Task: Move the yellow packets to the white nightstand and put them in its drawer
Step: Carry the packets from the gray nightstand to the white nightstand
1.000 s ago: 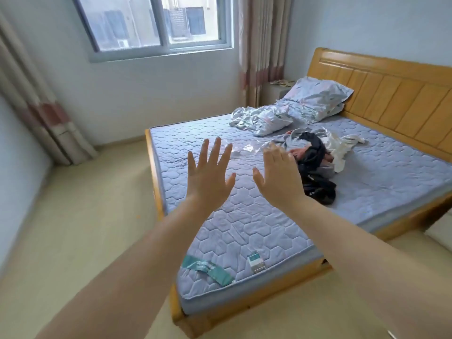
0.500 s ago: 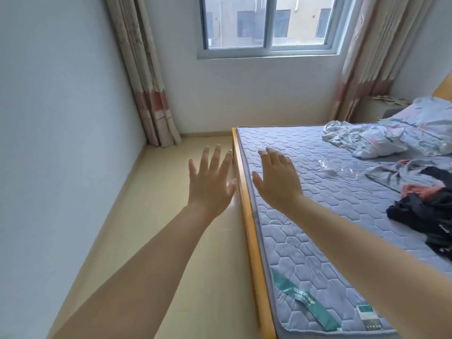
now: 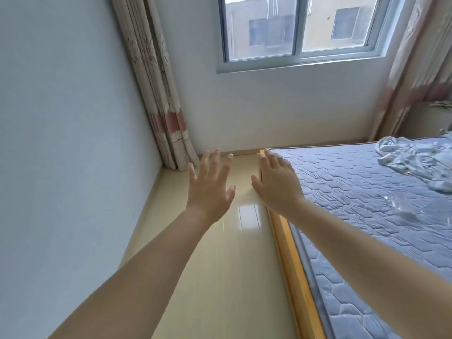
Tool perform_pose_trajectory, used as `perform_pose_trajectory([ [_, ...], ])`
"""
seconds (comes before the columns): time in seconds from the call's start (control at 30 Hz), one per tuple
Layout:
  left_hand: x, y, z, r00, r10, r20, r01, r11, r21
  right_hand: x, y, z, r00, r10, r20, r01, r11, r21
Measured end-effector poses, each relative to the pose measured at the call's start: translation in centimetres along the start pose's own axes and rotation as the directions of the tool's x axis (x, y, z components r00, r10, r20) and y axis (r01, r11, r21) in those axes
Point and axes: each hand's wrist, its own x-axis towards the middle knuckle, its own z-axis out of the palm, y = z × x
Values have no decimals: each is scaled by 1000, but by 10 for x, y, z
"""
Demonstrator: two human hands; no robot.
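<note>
Left hand [image 3: 210,189], right hand [image 3: 276,185] leftward, outstretched

The view has swung left, pushing the bed [image 3: 354,192] rightward.

quilted mattress [image 3: 354,192] – crumpled sheet [image 3: 413,160], clear plastic [image 3: 401,206]

White nightstand [image 3: 426,121]: pale front, cut off by the right edge of view, standing beyond the bed [image 3: 367,192] beside the right curtain [image 3: 415,57]. Yellowish packets [image 3: 443,103]: flat on its top, blurred.
</note>
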Motion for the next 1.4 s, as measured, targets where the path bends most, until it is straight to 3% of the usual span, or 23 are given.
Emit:
perform_pose_trajectory([
  [0.27,186,-78,72,999,-14,33,15,999,-37,184,33,95,999,23,42,-23,1000,18],
  [0.67,519,-194,237,986,116,122,-109,992,-66,496,127,273,984,165,74,-158,984,-86],
  [0.97,777,-165,351,956,236,173,-209,964,-162,671,279,351,953,297,51,-286,945,-156],
  [1.4,1125,-120,487,925,324,197,-292,940,-177,934,507,457,932,362,9,-351,909,-226],
])
